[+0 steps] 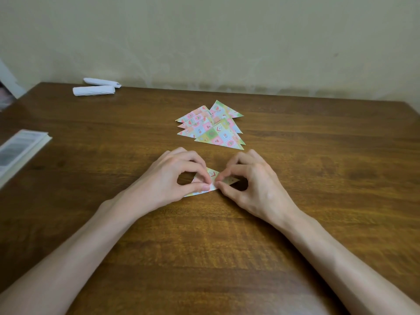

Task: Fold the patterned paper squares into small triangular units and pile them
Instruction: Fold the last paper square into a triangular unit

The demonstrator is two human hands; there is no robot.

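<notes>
A small folded patterned paper triangle (213,176) lies on the brown wooden table (204,235), near its middle. My left hand (172,178) pinches its left part between thumb and forefinger. My right hand (252,180) pinches its right part the same way, fingertips almost meeting those of the left hand. Much of the paper is hidden under my fingers. Just beyond my hands lies a loose pile of several folded patterned triangles (211,126), overlapping one another, in pink, green and white checks.
Two white stacks of folded paper (94,89) lie at the far left by the wall. A pale book or stack of sheets (18,151) sits at the table's left edge. The table's back edge meets a cream wall.
</notes>
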